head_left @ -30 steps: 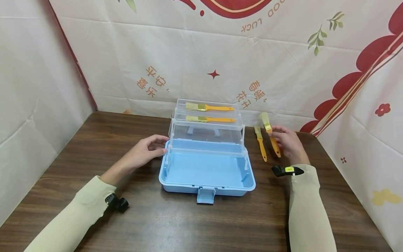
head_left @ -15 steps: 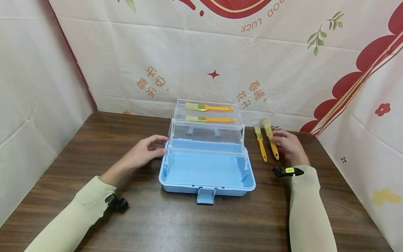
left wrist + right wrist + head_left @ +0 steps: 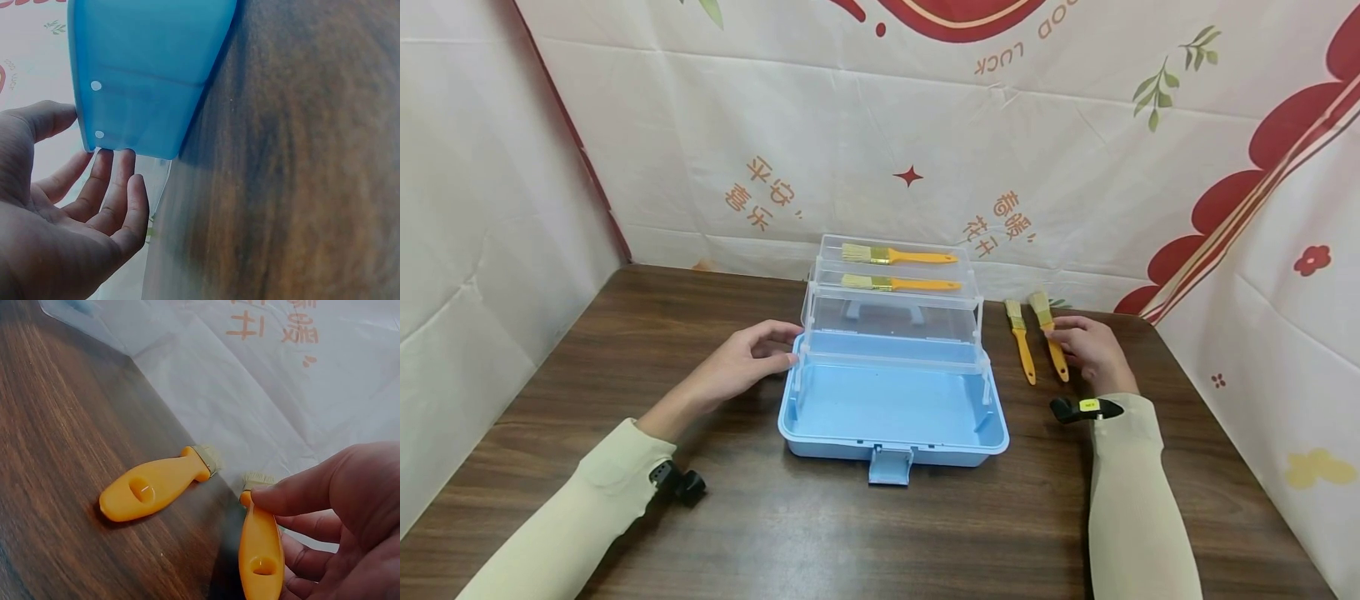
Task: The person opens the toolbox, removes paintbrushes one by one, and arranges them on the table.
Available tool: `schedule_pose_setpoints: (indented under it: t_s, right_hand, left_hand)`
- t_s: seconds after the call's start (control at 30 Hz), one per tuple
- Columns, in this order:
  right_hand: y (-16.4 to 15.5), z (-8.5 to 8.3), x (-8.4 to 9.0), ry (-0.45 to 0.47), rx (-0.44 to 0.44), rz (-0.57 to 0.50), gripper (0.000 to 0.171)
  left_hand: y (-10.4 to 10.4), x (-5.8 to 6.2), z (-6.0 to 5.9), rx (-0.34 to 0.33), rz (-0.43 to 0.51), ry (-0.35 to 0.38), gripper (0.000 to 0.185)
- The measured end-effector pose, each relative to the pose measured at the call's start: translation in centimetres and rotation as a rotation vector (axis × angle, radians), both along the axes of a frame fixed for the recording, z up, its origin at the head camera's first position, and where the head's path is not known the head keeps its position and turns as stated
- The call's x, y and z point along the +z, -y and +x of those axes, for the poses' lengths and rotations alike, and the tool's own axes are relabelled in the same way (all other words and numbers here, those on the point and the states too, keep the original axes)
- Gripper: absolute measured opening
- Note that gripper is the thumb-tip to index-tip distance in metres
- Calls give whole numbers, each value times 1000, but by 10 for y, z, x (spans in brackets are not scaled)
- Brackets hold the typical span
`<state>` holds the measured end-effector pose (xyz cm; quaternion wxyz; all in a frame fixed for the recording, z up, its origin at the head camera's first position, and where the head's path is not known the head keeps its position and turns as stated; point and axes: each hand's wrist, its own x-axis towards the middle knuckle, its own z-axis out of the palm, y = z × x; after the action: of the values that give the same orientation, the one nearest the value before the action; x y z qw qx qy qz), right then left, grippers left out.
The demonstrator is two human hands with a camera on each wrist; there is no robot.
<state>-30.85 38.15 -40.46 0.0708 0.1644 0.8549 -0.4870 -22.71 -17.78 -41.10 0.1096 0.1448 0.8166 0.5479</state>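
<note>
The blue box stands open near the bench's far edge, stocked brushes in its raised clear trays. The left hand, loosely spread, touches its side; the right hand pinches a yellow-handled brush (another brush lies beside) toward the far right corner.

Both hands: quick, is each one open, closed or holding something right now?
Left hand: open, loosely bent, touching the edge of the blue box.
Right hand: closed, holding a yellow-handled paintbrush by its handle.
</note>
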Motion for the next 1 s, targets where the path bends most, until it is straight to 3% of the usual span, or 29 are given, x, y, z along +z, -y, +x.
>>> schedule_pose_setpoints:
  t_s: [1.0]
  right_hand:
    - [5,-6,-6,-24,12,126,49]
  left_hand:
    - [2,0,-1,-19,14,-10,52]
